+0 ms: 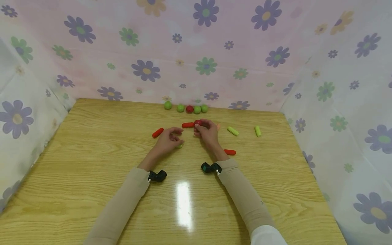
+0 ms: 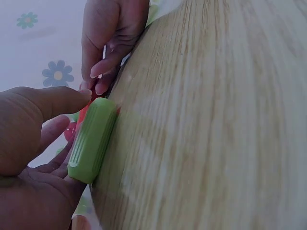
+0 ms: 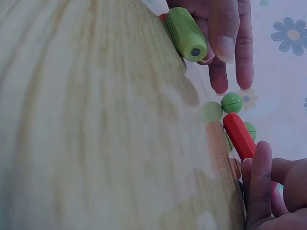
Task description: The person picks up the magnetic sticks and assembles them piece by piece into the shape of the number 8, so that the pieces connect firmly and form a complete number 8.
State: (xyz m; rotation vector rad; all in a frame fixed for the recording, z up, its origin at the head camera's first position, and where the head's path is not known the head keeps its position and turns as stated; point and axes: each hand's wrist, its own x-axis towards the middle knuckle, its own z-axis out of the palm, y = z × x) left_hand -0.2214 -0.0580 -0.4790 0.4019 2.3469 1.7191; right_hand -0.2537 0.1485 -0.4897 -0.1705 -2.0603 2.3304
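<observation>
My left hand (image 1: pixel 171 137) rests on the wooden table (image 1: pixel 92 153) with its thumb and fingers round a green ribbed stick (image 2: pixel 93 139) that lies flat on the wood; in the head view only the stick's end (image 1: pixel 179 145) shows. Just to its right, my right hand (image 1: pixel 203 129) pinches a red ball (image 1: pixel 197 122) that sits at the end of a red stick (image 1: pixel 188 125). The right wrist view shows that red stick (image 3: pixel 238 134) running to my right hand's fingers (image 3: pixel 261 177), with the green stick (image 3: pixel 186 33) under the left hand's fingers (image 3: pixel 225 28) beyond.
A row of balls lines the table's back edge: green (image 1: pixel 167 105), green (image 1: pixel 180 108), red (image 1: pixel 189 109) and two more green (image 1: pixel 200 109). Loose sticks lie about: red (image 1: pixel 158 132), red (image 1: pixel 229 152), green (image 1: pixel 232 131), green (image 1: pixel 258 131). Flowered cloth walls (image 1: pixel 196 51) surround the table.
</observation>
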